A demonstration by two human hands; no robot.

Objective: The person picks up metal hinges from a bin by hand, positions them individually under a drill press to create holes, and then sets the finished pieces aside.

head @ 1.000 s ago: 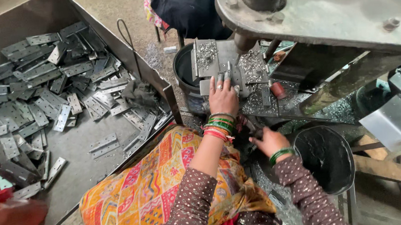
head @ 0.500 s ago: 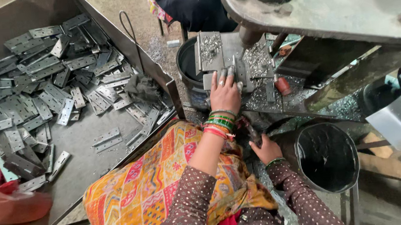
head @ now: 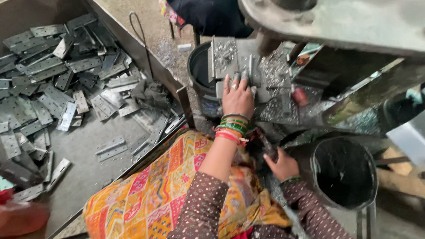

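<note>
- Left hand point(head: 237, 97) laid flat, fingers spread, pressing a grey metal plate point(head: 241, 66) onto the press bed point(head: 274, 88) — not closed around it.
- Right hand point(head: 281, 164) lower and nearer the body, curled on something dark; cannot tell what, or how tightly.
- Beside that right hand, a black bucket point(head: 343, 173).
- Far out past the left wrist, a metal tray point(head: 85, 176) heaped with grey hinge plates point(head: 48, 90).
- Under both forearms — patterned orange cloth point(head: 148, 197).

right hand point(head: 282, 165) dropped lower, away from press, beside black bucket point(head: 344, 171).
</note>
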